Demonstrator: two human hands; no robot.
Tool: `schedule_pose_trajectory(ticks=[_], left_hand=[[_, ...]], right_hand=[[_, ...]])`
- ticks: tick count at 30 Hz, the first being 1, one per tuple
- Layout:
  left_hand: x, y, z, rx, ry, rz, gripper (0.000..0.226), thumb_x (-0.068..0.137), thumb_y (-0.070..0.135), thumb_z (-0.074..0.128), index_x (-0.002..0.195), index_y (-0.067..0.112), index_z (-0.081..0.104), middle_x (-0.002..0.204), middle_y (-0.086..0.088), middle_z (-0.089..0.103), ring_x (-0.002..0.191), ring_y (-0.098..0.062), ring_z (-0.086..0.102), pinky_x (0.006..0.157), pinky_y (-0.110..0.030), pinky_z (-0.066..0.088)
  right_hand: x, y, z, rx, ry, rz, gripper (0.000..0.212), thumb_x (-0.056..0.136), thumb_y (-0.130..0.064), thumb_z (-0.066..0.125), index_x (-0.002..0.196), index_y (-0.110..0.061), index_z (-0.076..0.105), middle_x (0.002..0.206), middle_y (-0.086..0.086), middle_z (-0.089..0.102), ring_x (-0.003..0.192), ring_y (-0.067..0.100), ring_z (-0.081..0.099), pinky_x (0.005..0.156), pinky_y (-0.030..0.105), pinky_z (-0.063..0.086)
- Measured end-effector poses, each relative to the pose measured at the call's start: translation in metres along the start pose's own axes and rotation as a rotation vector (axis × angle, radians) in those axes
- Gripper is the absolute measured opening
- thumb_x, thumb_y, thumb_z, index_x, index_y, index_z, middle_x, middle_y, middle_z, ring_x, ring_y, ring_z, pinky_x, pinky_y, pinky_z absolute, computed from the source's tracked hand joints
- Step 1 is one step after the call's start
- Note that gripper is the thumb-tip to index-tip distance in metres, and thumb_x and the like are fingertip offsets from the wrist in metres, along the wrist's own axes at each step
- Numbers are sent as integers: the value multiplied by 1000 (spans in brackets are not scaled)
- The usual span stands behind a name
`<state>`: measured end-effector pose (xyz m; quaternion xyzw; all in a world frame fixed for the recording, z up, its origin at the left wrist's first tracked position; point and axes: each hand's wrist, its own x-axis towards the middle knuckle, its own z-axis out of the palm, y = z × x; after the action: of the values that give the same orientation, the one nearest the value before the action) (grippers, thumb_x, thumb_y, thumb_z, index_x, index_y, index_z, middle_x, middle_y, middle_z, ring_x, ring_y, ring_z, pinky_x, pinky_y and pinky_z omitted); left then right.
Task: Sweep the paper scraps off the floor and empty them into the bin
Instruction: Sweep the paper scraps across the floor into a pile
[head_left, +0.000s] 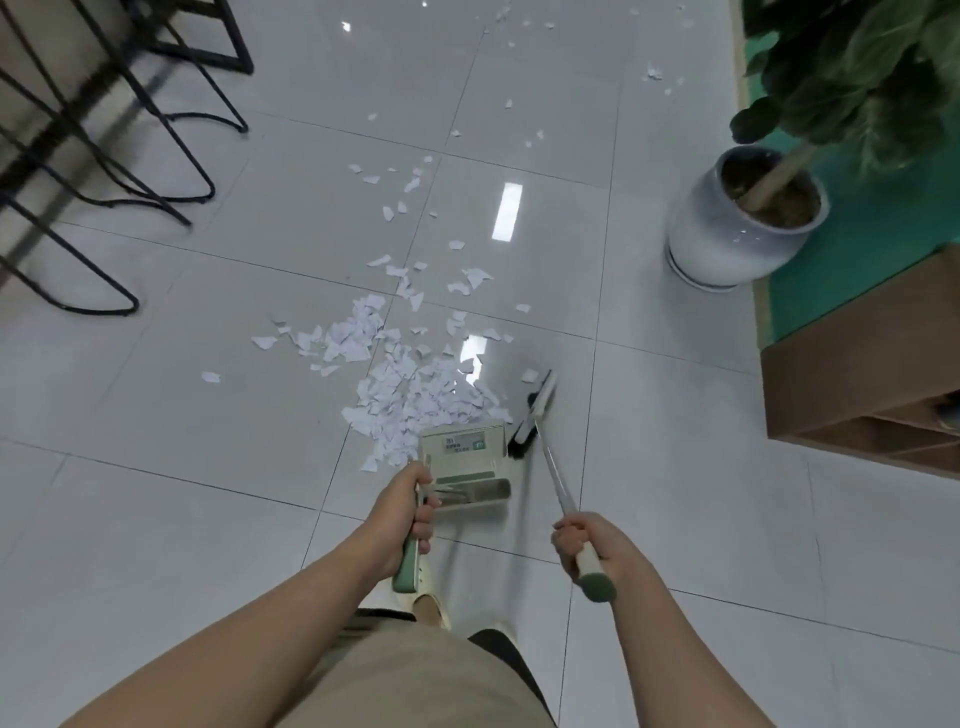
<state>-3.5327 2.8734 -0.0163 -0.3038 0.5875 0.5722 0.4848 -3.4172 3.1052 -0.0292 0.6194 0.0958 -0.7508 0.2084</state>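
Observation:
White paper scraps lie in a dense heap on the glossy tiled floor, with thinner trails running up toward the far end. A pale dustpan rests on the floor at the heap's near edge. My left hand grips its upright green-tipped handle. My right hand grips the handle of a broom, whose black bristles touch the floor just right of the dustpan and the heap. No bin is in view.
Black wire-legged chairs stand at the upper left. A white pot with a leafy plant sits at the right, beside a green mat and a brown wooden cabinet. My foot shows below the dustpan.

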Motion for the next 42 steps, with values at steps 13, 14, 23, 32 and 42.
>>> schedule_pose_trajectory(ticks=[13,14,23,32,42], left_hand=[[19,36,12,-226,102,101,17,88,28,53,77,18,45,54,0,34,44,-16,29,45,-24,31],[20,36,13,-245,128,118,16,89,28,53,78,18,46,55,0,34,44,-16,28,45,-24,31],[24,15,21,-431,378,143,18,92,28,51,86,11,49,53,1,31,44,-17,25,49,-26,27],[3,-32,71,-682,517,191,16,89,26,47,79,16,39,54,3,21,46,-15,16,49,-27,21],[-9,-69,106,-779,652,218,17,93,26,46,82,12,44,53,2,25,42,-15,21,48,-28,25]], right_hand=[[-42,-1,139,164,-153,-83,28,87,2,48,66,-15,41,46,-3,36,28,10,36,31,16,39],[-46,1,146,155,-144,-67,27,86,4,50,67,-14,43,47,-3,37,28,10,38,31,17,40],[-33,15,167,-200,-60,45,45,86,9,41,47,-13,38,35,3,34,22,16,36,29,15,35],[3,-69,134,442,-439,427,23,79,8,54,65,-11,50,53,-2,47,37,14,48,36,26,45],[1,-92,116,-266,-375,208,40,69,14,61,65,-17,35,48,-6,32,33,8,34,32,19,36]])
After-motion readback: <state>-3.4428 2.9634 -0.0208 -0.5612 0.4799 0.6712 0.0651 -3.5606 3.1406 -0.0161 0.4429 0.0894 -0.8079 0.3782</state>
